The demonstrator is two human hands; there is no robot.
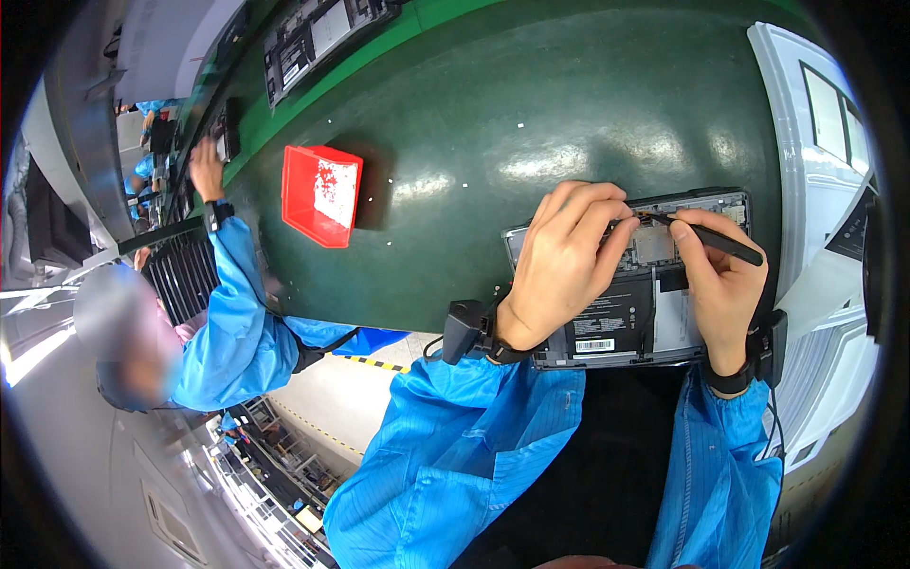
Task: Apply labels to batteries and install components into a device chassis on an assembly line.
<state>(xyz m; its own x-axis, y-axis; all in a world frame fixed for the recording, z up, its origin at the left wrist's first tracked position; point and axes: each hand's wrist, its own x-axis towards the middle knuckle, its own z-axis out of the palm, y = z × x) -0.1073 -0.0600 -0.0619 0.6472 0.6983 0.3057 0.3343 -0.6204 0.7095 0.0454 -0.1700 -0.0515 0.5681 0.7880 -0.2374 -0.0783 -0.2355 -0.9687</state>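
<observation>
An opened laptop base (621, 358) lies before me, its black battery (607, 313) and circuit board (654, 245) exposed. Black tweezers (725, 244) are pinched in my right hand (725, 294), their tips over the upper part of the board. My left hand (569, 261) rests across the left side of the base. Its thumb and fingers are bent together close to the tweezer tips; whatever they may hold is hidden.
Left of the base, a red bin (299, 194) with small white pieces stands on the green table (445, 114). Another opened laptop base (318, 43) lies beyond. White trays (791, 142) are stacked at the right. A co-worker's hand (206, 171) reaches over the table's left side.
</observation>
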